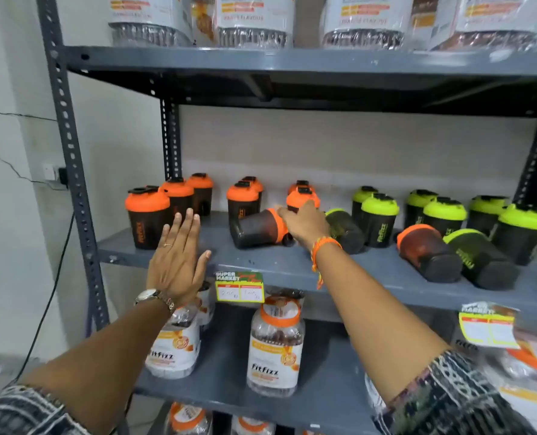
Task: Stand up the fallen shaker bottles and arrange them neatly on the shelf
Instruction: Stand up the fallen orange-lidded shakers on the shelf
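Note:
A black shaker with an orange lid [254,229] lies on its side on the grey middle shelf [260,262]. My right hand [304,222] rests on its lid end, fingers curled over it. My left hand [179,255] hovers flat with fingers spread in front of the upright orange-lid shakers [149,215] at the shelf's left. Behind my right wrist lies a fallen green-lid shaker [345,229]. Farther right lie a fallen orange-lid shaker [427,251] and a fallen green-lid shaker [480,259]. Upright green-lid shakers [380,219] stand behind them.
Large supplement jars [276,346] fill the lower shelf, and wrapped tubs [254,20] stand on the top shelf. A price tag [240,287] hangs on the middle shelf's front edge. The slotted metal upright [69,171] frames the left side, with a wall beyond.

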The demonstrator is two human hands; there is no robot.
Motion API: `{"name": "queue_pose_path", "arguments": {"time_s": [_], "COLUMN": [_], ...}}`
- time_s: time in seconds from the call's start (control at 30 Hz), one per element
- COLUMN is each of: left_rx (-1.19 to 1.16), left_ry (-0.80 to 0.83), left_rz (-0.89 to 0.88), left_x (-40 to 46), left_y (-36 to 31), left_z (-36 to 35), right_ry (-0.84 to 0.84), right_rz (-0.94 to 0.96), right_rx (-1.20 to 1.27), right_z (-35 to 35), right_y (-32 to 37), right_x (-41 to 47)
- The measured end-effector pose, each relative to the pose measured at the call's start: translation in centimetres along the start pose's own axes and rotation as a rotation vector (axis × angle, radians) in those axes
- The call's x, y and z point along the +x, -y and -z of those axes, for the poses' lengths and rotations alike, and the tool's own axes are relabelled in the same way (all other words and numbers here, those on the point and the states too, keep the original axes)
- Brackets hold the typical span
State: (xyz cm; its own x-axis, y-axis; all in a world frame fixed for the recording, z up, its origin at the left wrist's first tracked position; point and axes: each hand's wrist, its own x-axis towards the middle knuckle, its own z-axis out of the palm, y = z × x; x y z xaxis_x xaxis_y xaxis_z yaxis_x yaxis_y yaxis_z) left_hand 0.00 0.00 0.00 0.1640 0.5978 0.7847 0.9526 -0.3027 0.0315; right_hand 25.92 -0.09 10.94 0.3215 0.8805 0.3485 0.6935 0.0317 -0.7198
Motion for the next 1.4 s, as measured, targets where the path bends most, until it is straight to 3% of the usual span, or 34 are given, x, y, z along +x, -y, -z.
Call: {"name": "queue_pose_path", "arguments": {"time_s": [0.13, 0.57, 0.87, 1.13, 1.27, 1.4], "left_rx": [-0.011, -0.104, -0.088, -0.119, -0.136, -0.134], "left_ry": [0.070, 0.006, 0.001, -0.020, -0.008, 0.000], "left_rz": [0.019, -0.125, -0.123, -0.092, -0.077, -0.072], "left_x": [-1.7, -2.8, -2.8, -3.0, -3.0, -3.1], "left_y": [2.2, 5.3, 6.0, 5.7, 5.6, 5.5], "left_z": [-0.9, -3.4, -4.7, -4.8, -4.7, -4.4], "right_ry": [0.171, 0.109, 0.176, 0.271, 0.263, 0.290], "right_rz": [-0.171, -0.383, -0.446, -0.244, -0.051, 0.169], "right_rx": [0.115, 0.105, 0.541, 0.804, 0.791, 0.623], "right_z": [-2.1, -8.1, -8.2, -7.0, -6.9, -7.0], "right_y": [2.0, 3.2, 4.3, 4.4, 4.5, 4.3], "right_x": [-0.5, 3.5, 3.2, 1.6, 1.6, 1.5]}}
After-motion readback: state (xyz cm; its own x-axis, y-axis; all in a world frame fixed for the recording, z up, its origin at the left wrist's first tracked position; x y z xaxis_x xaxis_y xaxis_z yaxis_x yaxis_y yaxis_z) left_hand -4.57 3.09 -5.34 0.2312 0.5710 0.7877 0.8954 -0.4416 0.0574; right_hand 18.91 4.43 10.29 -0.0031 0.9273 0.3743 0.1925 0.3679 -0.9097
